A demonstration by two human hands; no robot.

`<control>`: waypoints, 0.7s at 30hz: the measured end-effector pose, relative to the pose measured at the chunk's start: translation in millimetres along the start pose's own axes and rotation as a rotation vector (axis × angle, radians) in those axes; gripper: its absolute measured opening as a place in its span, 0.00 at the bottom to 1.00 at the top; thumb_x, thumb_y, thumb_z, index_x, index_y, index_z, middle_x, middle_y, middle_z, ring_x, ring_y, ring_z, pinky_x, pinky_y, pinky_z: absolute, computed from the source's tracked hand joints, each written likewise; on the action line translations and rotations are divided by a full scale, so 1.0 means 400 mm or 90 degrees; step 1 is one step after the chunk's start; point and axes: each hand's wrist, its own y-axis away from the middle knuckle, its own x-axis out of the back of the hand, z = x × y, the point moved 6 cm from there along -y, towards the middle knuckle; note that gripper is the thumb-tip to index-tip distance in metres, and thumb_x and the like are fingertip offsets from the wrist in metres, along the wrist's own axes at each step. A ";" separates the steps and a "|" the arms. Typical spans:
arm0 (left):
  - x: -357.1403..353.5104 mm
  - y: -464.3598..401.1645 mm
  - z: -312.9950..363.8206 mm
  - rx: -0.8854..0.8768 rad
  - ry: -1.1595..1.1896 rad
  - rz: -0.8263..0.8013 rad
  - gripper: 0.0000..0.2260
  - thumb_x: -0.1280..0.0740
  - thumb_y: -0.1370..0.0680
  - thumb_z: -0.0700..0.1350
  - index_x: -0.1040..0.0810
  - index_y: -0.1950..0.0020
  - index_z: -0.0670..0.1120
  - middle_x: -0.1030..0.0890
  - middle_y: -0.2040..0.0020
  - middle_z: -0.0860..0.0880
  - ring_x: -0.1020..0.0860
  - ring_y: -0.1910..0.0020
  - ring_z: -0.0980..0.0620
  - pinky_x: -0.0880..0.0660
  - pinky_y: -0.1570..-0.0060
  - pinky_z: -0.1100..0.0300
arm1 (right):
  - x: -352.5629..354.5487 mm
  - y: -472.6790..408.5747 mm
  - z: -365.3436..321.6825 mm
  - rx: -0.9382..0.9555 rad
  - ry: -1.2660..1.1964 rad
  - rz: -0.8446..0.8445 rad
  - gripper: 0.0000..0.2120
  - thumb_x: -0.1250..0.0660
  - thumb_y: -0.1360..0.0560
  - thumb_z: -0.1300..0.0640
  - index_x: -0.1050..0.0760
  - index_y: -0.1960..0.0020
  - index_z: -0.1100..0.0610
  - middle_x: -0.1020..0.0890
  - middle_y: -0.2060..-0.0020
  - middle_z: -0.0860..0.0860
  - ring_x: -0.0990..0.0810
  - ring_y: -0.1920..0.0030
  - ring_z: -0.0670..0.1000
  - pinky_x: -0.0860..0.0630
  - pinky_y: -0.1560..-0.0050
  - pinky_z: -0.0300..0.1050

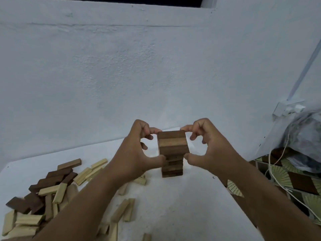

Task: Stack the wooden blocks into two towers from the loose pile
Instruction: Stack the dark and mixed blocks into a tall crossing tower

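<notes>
Nearest us, a loose pile of light and dark wooden blocks lies on the white surface at lower left. Beyond it, a dark tower stands upright at centre. Our left hand and right hand flank it: thumbs press its sides, curled fingers pinch the top layer's far edge. A white wall lies behind

A rough white wall rises behind a white table, with fan-patterned fabric at right
</notes>
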 end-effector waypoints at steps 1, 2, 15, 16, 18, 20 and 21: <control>0.002 -0.016 -0.004 0.016 0.009 0.006 0.25 0.24 0.37 0.48 0.40 0.54 0.58 0.20 0.43 0.63 0.26 0.45 0.55 0.27 0.52 0.57 | 0.002 -0.022 0.004 -0.005 -0.003 -0.009 0.25 0.25 0.35 0.61 0.37 0.50 0.47 0.22 0.43 0.38 0.26 0.44 0.45 0.33 0.51 0.33; 0.003 -0.031 -0.010 0.029 0.013 0.012 0.25 0.25 0.37 0.48 0.40 0.54 0.58 0.20 0.44 0.62 0.26 0.45 0.55 0.28 0.52 0.58 | 0.002 -0.042 0.011 -0.010 -0.002 -0.018 0.24 0.25 0.35 0.61 0.37 0.49 0.48 0.22 0.43 0.37 0.26 0.45 0.45 0.33 0.51 0.34; -0.032 -0.084 -0.123 0.138 0.017 -0.013 0.27 0.24 0.31 0.43 0.40 0.46 0.55 0.22 0.41 0.57 0.29 0.42 0.55 0.30 0.55 0.63 | -0.038 -0.119 0.110 -0.091 -0.018 -0.091 0.23 0.27 0.34 0.60 0.36 0.49 0.44 0.21 0.43 0.38 0.26 0.48 0.43 0.30 0.55 0.39; -0.035 -0.084 -0.127 0.144 0.021 -0.014 0.27 0.24 0.31 0.43 0.40 0.45 0.55 0.22 0.40 0.57 0.29 0.42 0.56 0.29 0.56 0.64 | -0.040 -0.119 0.116 -0.090 -0.024 -0.090 0.22 0.27 0.34 0.60 0.36 0.50 0.45 0.21 0.43 0.38 0.26 0.48 0.44 0.30 0.54 0.39; -0.036 -0.082 -0.127 0.152 0.026 -0.015 0.28 0.23 0.30 0.44 0.39 0.42 0.57 0.23 0.39 0.59 0.29 0.41 0.57 0.26 0.58 0.65 | -0.041 -0.118 0.120 -0.086 -0.033 -0.088 0.22 0.26 0.33 0.61 0.36 0.50 0.45 0.21 0.43 0.39 0.26 0.47 0.43 0.30 0.52 0.40; -0.033 -0.079 -0.127 0.152 0.025 -0.016 0.33 0.22 0.31 0.46 0.40 0.36 0.60 0.25 0.38 0.61 0.30 0.39 0.58 0.25 0.54 0.65 | -0.037 -0.116 0.124 -0.088 -0.041 -0.091 0.23 0.25 0.33 0.60 0.35 0.48 0.44 0.22 0.42 0.38 0.25 0.45 0.42 0.31 0.50 0.40; -0.031 -0.075 -0.126 0.151 0.028 -0.020 0.36 0.21 0.32 0.48 0.40 0.34 0.61 0.27 0.36 0.62 0.30 0.37 0.59 0.26 0.50 0.63 | -0.035 -0.113 0.127 -0.093 -0.051 -0.092 0.25 0.24 0.33 0.58 0.34 0.46 0.44 0.23 0.41 0.38 0.25 0.43 0.41 0.32 0.49 0.40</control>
